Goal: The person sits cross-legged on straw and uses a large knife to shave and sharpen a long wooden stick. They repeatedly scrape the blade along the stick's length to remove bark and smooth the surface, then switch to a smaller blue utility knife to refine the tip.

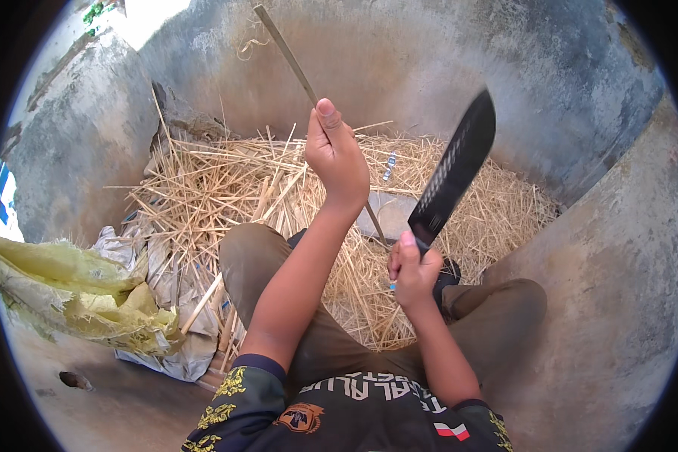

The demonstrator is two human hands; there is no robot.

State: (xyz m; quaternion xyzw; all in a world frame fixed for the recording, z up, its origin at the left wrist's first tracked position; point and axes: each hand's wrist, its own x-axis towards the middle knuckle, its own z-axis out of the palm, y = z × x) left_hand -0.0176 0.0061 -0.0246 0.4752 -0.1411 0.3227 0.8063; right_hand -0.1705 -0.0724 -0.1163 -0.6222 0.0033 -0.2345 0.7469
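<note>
My left hand (pixel 337 158) is closed around a long thin strip of wood or bamboo (pixel 286 54). The strip slants, its upper end reaching toward the far wall and its lower end coming down between my legs. A thin curled shaving hangs near the upper end. In my right hand (pixel 416 273) is a large knife (pixel 459 162) with a broad black blade, gripped by the handle. Its blade points up and away to the right, apart from the strip. Below the hands, a grey block (pixel 388 215) lies among the shavings, partly hidden by the strip.
Straw-coloured strips and shavings (pixel 203 184) cover the floor ahead. A yellowish woven sack (pixel 75 290) lies crumpled at the left. Rough concrete walls (pixel 580 316) stand close on the right and at the back. A small blue-and-white wrapper (pixel 389 166) rests on the shavings.
</note>
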